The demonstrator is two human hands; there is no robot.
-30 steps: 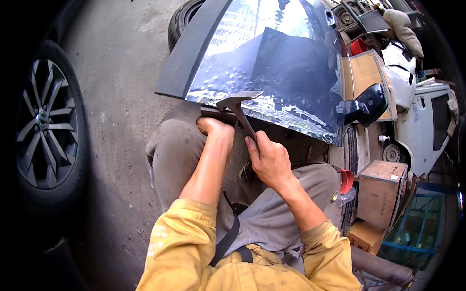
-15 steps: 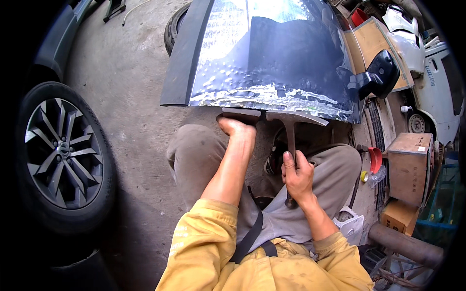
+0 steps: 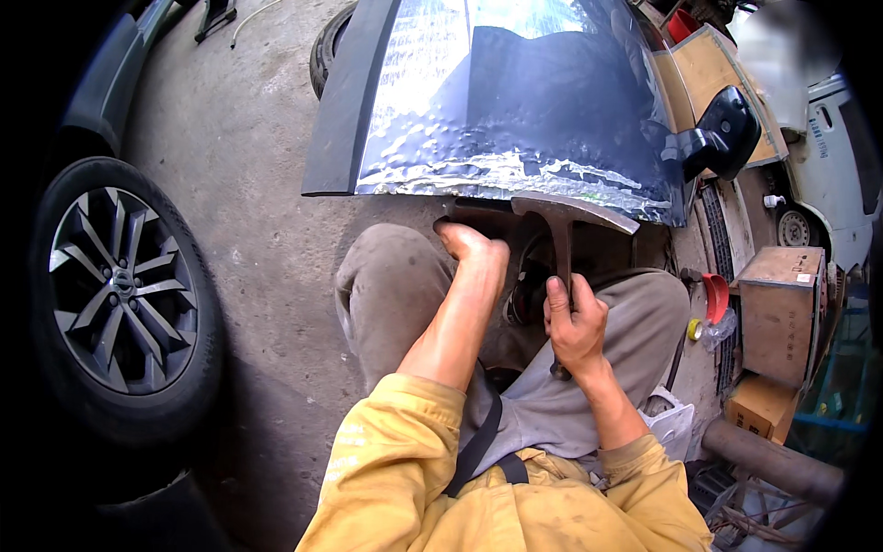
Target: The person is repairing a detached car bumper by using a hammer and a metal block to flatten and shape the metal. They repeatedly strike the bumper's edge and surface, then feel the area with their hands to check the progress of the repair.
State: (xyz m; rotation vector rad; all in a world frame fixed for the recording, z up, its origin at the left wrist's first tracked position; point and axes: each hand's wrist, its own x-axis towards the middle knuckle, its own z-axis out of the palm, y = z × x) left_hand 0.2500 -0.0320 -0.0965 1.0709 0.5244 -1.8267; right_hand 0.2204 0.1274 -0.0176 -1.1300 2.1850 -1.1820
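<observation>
In front of me a dark blue car door panel (image 3: 552,101) lies with its near edge dented, crumpled and scraped down to pale and bare patches. My right hand (image 3: 578,322) is wrapped around the handle of a long-headed body hammer (image 3: 563,241), whose head stands upright against the door's near edge. Just left of it, my left hand (image 3: 467,243) grips a dark metal dolly block (image 3: 485,208), partly tucked beneath that edge. Most of the left fingers are hidden behind the wrist and block. A black side mirror (image 3: 729,133) sticks out from the door's right side.
On the left stands a wheel with tyre (image 3: 124,287). Wooden boxes (image 3: 780,299), a cardboard carton (image 3: 762,407), a rusty pipe (image 3: 773,460) and a red curved piece (image 3: 716,296) crowd the right. Another tyre (image 3: 324,51) lies behind the door's left edge.
My left hand has shifted right, and the dolly block has slid farther under the door edge. The hammer and my right hand have moved slightly right and up.
</observation>
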